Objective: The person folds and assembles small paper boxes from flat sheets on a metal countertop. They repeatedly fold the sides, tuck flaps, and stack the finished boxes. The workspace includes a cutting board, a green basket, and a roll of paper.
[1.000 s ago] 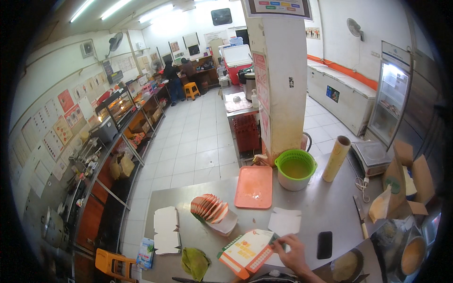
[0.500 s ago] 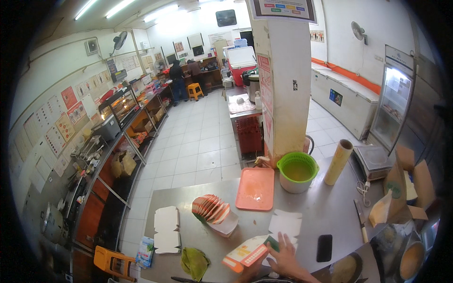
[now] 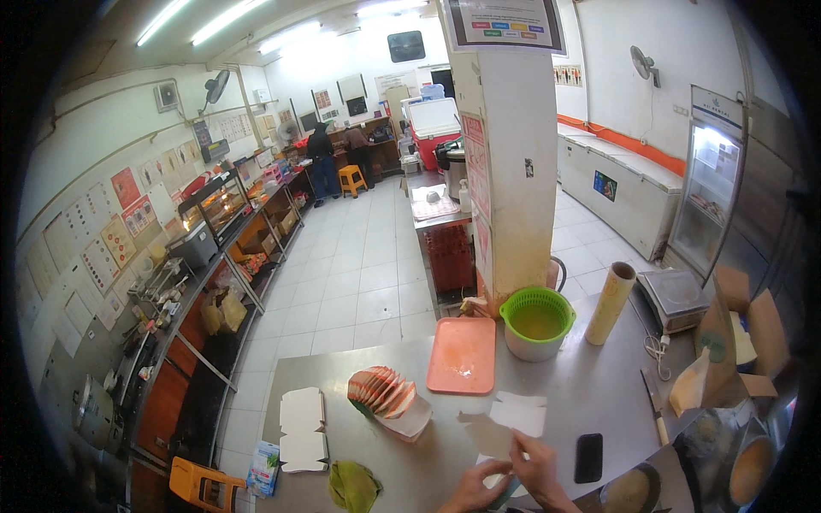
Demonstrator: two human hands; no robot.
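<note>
The left hand (image 3: 472,491) and right hand (image 3: 537,467) pinch a carton (image 3: 493,480) over the metal table (image 3: 406,470); beyond lies white tiled floor (image 3: 342,291).

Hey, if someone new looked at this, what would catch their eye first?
Probably the bright green basket, set in a white bucket near the far edge of the metal table, with a salmon-pink tray to its left. Next might be the thick pale pillar rising behind the bucket. Closer in, the fanned stack of orange-and-white cartons stands out, beyond and left of the person's left hand.
</note>
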